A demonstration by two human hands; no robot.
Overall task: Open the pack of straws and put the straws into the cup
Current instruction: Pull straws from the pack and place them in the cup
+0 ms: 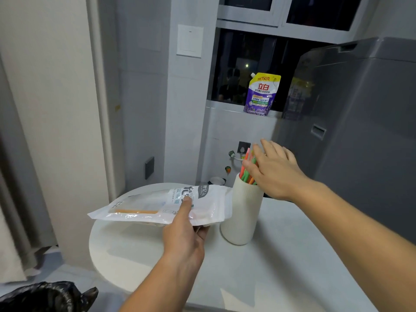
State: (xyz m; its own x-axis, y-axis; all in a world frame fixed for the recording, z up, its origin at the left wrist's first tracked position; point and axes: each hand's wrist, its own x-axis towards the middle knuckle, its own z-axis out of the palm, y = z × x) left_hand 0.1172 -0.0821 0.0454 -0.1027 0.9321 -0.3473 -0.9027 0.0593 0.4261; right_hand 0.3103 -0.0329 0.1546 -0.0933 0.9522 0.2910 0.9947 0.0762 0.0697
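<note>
Straws (247, 167) are mostly in: a bunch, too tight to count, stands in the one white cup (243, 212) mid-surface (281, 255). One orange straw (137, 211) looks left inside the one pack (162, 206), lying left-to-right, just left of the cup. Left grip (184, 230) pinches the pack, thumb on top. Right grip (274, 170) is spread flat, empty, at the straw tops, so it's farther away.

A purple and yellow detergent pouch (262, 95) stands on the window sill (225, 108) at upper centre. A grey appliance (360, 120) fills the right. A white wall switch (189, 41) sits upper centre. A black plastic bag (45, 297) lies lower left, beside the white counter (126, 251).
</note>
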